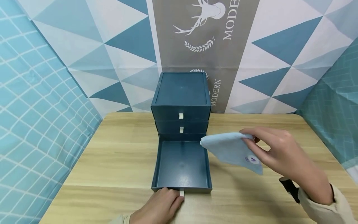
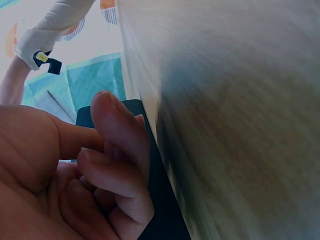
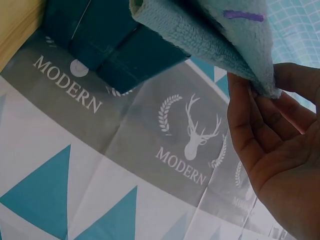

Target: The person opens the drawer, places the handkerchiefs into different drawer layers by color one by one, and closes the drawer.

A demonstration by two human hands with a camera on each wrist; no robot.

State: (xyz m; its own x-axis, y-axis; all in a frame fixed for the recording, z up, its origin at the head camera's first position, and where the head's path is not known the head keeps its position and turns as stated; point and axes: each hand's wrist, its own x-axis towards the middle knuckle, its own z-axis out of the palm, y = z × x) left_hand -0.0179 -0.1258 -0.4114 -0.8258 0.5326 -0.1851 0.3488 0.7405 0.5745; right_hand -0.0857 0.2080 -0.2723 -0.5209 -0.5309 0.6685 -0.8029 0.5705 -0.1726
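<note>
A dark blue drawer cabinet (image 1: pixel 181 90) stands at the back of the wooden table, its bottom drawer (image 1: pixel 183 165) pulled out with nothing inside. At that drawer's front edge, my left hand (image 1: pixel 160 205) pinches the white pull tab (image 1: pixel 181 193); in the left wrist view the fingers (image 2: pixel 120 185) are curled, and the tab is mostly hidden. To the right of the drawer and above the table, my right hand (image 1: pixel 275 149) pinches a corner of a folded light blue towel (image 1: pixel 226 146). The towel (image 3: pixel 200 35) has fuzzy terry pile and a purple mark, and droops from the fingers.
Two upper drawers (image 1: pixel 181 127) are closed, each with a white tab. Behind the table (image 1: pixel 112 168) hangs a patterned cloth (image 1: pixel 195 31) with triangles and deer heads. Tiled-pattern cloths (image 1: pixel 36 102) flank both sides.
</note>
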